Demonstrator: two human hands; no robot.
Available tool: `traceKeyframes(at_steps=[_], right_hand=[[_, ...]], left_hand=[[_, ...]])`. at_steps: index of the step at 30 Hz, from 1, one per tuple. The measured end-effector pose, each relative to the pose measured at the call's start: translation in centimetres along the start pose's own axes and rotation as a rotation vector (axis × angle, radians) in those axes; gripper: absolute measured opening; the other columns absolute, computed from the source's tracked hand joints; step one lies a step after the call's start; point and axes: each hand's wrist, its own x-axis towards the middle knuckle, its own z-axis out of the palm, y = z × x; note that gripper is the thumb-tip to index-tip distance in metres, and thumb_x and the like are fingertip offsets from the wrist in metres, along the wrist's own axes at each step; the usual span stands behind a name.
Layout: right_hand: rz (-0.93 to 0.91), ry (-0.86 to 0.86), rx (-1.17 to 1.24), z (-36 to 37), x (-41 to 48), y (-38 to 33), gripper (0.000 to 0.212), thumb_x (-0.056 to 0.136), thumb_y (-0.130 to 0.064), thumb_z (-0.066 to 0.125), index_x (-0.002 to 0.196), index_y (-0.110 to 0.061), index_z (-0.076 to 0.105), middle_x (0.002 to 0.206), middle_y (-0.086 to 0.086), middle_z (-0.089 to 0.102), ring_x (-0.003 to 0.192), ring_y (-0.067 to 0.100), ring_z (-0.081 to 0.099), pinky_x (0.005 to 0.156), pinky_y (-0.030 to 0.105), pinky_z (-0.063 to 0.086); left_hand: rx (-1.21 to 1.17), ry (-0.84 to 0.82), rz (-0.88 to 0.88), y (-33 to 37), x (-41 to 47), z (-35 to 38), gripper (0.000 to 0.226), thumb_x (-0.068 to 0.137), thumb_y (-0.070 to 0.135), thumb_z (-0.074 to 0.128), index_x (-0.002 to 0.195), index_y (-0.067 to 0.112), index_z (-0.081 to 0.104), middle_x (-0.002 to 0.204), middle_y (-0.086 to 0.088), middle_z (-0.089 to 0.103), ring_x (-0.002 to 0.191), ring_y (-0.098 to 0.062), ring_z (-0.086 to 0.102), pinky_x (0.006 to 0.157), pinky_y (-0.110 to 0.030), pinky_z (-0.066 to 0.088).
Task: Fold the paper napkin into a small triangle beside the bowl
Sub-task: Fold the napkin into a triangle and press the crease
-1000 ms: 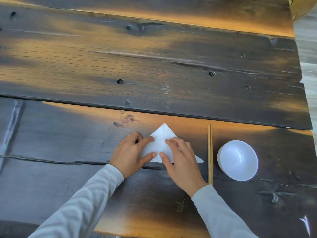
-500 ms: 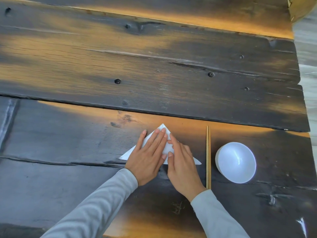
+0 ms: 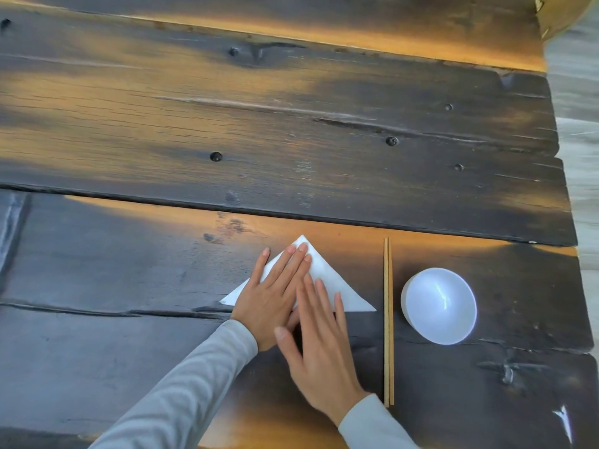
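Note:
A white paper napkin (image 3: 327,280) lies flat on the dark wooden table (image 3: 291,131) as a triangle, its tip pointing away from me. My left hand (image 3: 272,293) rests flat on its left half, fingers stretched toward the tip. My right hand (image 3: 319,345) lies flat, fingers spread, with its fingertips on the napkin's lower middle and its palm on the table below the napkin. Neither hand grips anything. A white bowl (image 3: 439,306) stands to the right, beyond the chopsticks.
A pair of wooden chopsticks (image 3: 388,322) lies straight between napkin and bowl, pointing away from me. The table's right edge (image 3: 570,202) runs close behind the bowl, with pale floor beyond. A gap between planks crosses the table above the napkin.
Both hands went from pinching and creasing the fold to lying flat on the napkin. The right hand has since slid back toward me, uncovering the napkin's right half.

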Motion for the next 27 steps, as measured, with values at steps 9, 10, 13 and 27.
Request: traceKeyframes(at_steps=[9,10,13,27], right_hand=[[0.162,-0.087,-0.202,2.2,-3.3,1.0,0.087,0.098,-0.070,0.034,0.159,-0.011,0.014,0.168,0.006,0.009,0.155,0.022,0.005,0.122,0.050,-0.001],[0.172,-0.096,-0.213,2.0,-3.5,1.2,0.087,0.098,-0.070,0.033,0.159,-0.011,0.014,0.168,0.005,0.009,0.155,0.021,0.005,0.122,0.050,-0.002],[0.205,-0.103,-0.226,1.4,-3.9,1.8,0.086,0.098,-0.070,0.032,0.159,-0.011,0.015,0.168,0.004,0.010,0.155,0.020,0.004,0.122,0.049,0.001],[0.398,-0.009,-0.023,-0.5,-4.6,3.4,0.078,0.096,-0.075,0.012,0.153,-0.035,-0.023,0.163,-0.017,-0.021,0.149,0.002,-0.020,0.120,0.026,-0.010]], left_hand=[[-0.045,0.019,-0.016,-0.2,0.0,0.3,0.070,0.102,0.052,0.021,0.157,0.009,0.015,0.166,-0.009,0.010,0.154,-0.023,0.007,0.121,-0.057,0.016],[-0.043,0.022,-0.017,-0.1,0.1,0.4,0.071,0.102,0.053,0.022,0.157,0.009,0.015,0.166,-0.009,0.011,0.154,-0.023,0.007,0.121,-0.057,0.016],[-0.045,0.034,-0.024,-0.2,0.1,0.5,0.071,0.102,0.053,0.025,0.157,0.009,0.016,0.166,-0.008,0.011,0.153,-0.022,0.008,0.121,-0.056,0.017],[-0.038,0.044,-0.027,-0.2,0.0,0.8,0.072,0.102,0.054,0.024,0.158,0.011,0.013,0.167,-0.007,0.009,0.154,-0.021,0.006,0.121,-0.056,0.016]])
